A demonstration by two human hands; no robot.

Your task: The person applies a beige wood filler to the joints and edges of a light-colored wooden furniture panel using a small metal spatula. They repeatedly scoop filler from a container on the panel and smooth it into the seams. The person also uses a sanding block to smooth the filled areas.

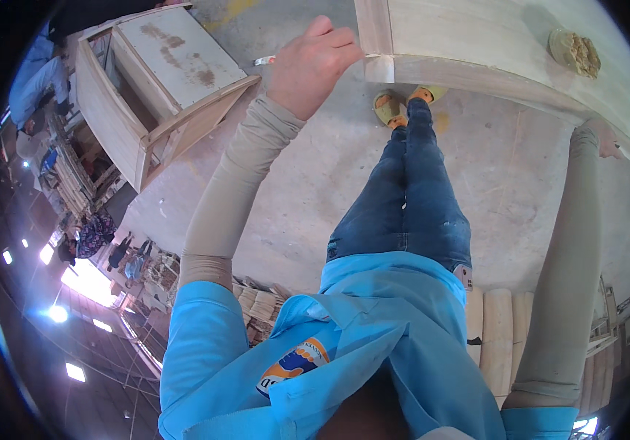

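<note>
Gripping slim light-coloured tool with red mark (263,61), left hand (318,62) closed, beside corner of pale wooden furniture piece with curved edge (469,33). Tool's thin far tip at corner joint; contact cannot be confirmed. Right hand (606,139) at curved edge, farther right; fingers partly hidden, grip cannot be told. Rough brown mass in yellowish rounded holder (575,53) resting on furniture piece, near right hand. Pale wooden cabinet with brown-stained white panel (190,48) on grey floor (293,205), left of left hand.
</note>
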